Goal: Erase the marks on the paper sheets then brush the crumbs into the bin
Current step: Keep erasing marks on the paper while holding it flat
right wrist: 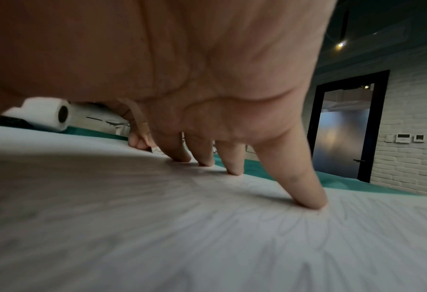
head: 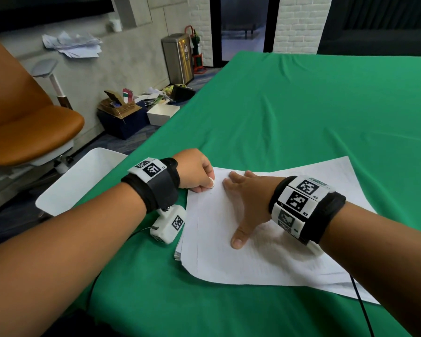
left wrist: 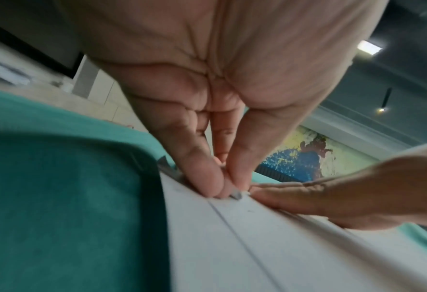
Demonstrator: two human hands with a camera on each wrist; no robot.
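A stack of white paper sheets (head: pixel 253 254) lies on the green cloth. My left hand (head: pixel 199 176) pinches a small white eraser (head: pixel 212 182) and presses it on the top sheet's far left corner, beside a thin pencil line (head: pixel 197 234). In the left wrist view the left hand's fingertips (left wrist: pixel 212 183) close around the eraser's dirty tip (left wrist: pixel 236 195) on the paper (left wrist: pixel 257 247). My right hand (head: pixel 248 198) lies flat with spread fingers on the sheet, just right of the eraser. Its fingertips (right wrist: pixel 309 199) press the paper (right wrist: pixel 182 227).
A white bin (head: pixel 83 178) stands off the table's left edge, beside my left forearm. An orange chair (head: pixel 29 127) is further left. The green table (head: pixel 314 117) stretches far beyond the sheets. A black cable (head: pixel 361 305) runs over the paper's near right corner.
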